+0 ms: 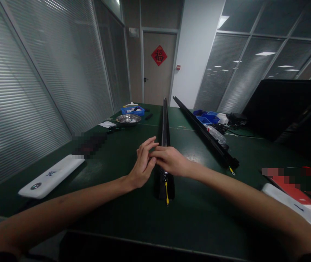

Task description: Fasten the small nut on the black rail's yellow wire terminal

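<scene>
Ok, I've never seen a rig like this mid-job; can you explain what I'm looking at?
There is no machine here: the left hand and right hand are human and bare. The single picture comes from a head-worn camera looking forward and down. Their fingers meet above a black rail, which lies on the green table with a yellow wire at its near end. Whether they pinch something small, I can't tell. A second rail lies to the right; a metal bowl sits to the left.

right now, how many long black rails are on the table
2. The first rail runs up the middle, partly covered by the right hand; the second rail lies slanted to its right. Others could be hidden.
</scene>
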Tool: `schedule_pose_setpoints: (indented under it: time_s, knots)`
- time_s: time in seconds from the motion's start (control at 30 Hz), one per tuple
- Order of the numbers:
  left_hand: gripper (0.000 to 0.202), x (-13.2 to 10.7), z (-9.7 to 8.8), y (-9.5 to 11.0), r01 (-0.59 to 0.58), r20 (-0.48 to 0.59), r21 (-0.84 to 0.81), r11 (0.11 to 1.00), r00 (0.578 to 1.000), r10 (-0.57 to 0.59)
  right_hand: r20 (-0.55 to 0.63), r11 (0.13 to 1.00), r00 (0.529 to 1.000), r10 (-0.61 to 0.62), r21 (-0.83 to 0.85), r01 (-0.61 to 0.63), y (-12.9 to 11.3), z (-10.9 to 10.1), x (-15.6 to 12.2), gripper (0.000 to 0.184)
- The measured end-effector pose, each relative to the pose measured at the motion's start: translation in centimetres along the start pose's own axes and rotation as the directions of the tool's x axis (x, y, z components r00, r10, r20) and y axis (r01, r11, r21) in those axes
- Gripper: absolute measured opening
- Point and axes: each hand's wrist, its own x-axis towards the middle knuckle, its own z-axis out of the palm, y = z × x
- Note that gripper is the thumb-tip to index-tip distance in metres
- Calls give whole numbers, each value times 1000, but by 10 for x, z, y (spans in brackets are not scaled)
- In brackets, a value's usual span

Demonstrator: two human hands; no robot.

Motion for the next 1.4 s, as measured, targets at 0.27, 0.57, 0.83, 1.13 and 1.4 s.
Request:
schedule_pose_setpoints:
  time_s: [0.27,0.57,0.83,1.13,1.4]
  knots:
    - [39,-4,-1,3,-125,-60,-77,989,991,121,-49,996,998,-25,81,29,-29,-11,-23,16]
    - [30,3,-5,5,-131,185,-127,983,971,153,-86,972,992,93,224,-71,-37,-29,-61,14]
    - [28,6,-3,5,-93,457,-123,988,879,139,30,548,866,499,764,-342,-14,6,-75,21]
    - [20,9,-5,7,-72,578,-181,981,799,165,-494,759,692,526,640,-120,-21,17,-80,9]
    - [23,11,-3,5,15,583,-178,984,807,93,-645,854,625,439,517,-65,-18,30,-83,6]
